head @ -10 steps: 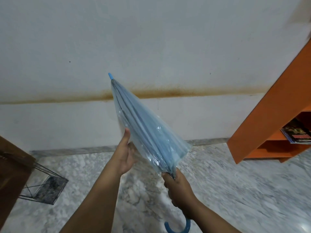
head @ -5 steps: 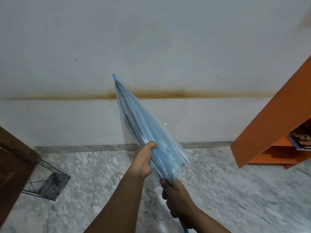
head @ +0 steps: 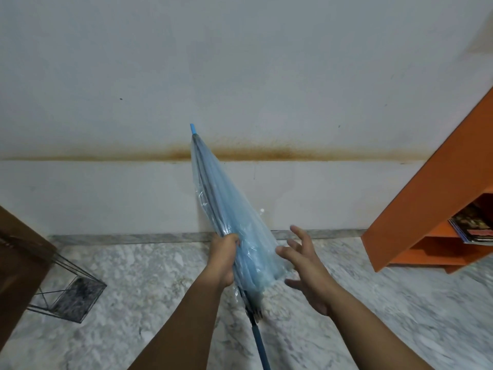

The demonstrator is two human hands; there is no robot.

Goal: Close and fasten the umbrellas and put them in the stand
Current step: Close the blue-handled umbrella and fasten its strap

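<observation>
A folded light-blue transparent umbrella points up and away toward the wall, its blue tip at the top and its blue shaft running down to the bottom edge. My left hand is closed around the lower part of the gathered canopy. Just right of the canopy, my right hand is off the umbrella, fingers spread, holding nothing. The black wire umbrella stand sits on the marble floor at the lower left. The handle is out of view.
A white wall with a brown stain line fills the background. An orange shelf unit with magazines stands at the right. A brown wooden piece of furniture is at the left edge beside the stand.
My right hand has let go of the shaft and risen beside the canopy with open fingers. My left hand went from touching the canopy to gripping it, and now holds the umbrella alone.
</observation>
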